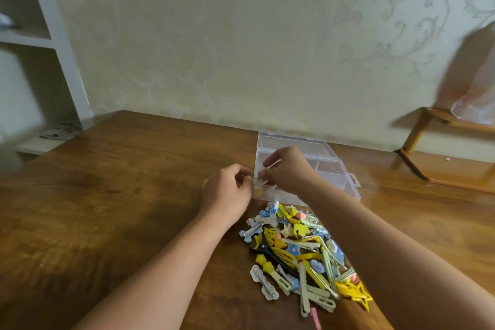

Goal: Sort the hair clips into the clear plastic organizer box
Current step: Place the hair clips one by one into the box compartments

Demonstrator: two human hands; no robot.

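Clip pile (302, 254), two hands, one organizer box (334, 169)

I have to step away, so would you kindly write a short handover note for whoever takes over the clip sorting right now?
Right hand: over the near-left compartment of the clear organizer box, fingers pinched on a pale clip.
Left hand: loosely curled beside the box's left wall, seemingly holding nothing.
Box: open on the wooden table, lid tipped back.
Done: at least one yellowish clip already lies in the near-left compartment; the other compartments look empty.
Left: nearly everything. The big pile of clips, yellow, blue, cream and black, sits just in front of the box, unsorted.
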